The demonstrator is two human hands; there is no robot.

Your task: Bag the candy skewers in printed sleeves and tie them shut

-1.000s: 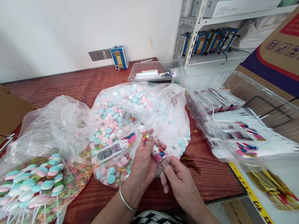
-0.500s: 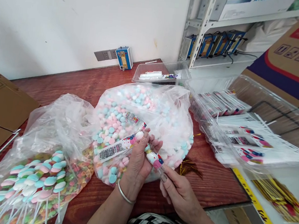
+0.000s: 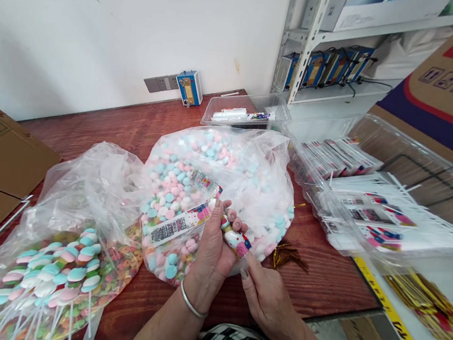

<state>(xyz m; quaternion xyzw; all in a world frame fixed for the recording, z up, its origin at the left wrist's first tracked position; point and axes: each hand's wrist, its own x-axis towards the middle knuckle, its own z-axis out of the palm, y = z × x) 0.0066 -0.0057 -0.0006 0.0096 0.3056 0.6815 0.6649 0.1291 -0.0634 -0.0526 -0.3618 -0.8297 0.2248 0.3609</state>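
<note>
Underneath, a reddish wooden table [image 3: 125,126] meets a white wall [image 3: 124,22].

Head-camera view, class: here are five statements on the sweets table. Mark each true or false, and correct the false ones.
1. The left hand grips a printed sweet packet. True.
2. The left wrist is bare. False: it wears a silver bangle.
3. The bag of pink and blue sweets lies on a red-brown wooden table. True.
4. The lollipops stand upright in a jar. False: they lie in a clear plastic bag at the left.
5. The clear tray of packets sits left of the hands. False: it sits to their right.
</note>
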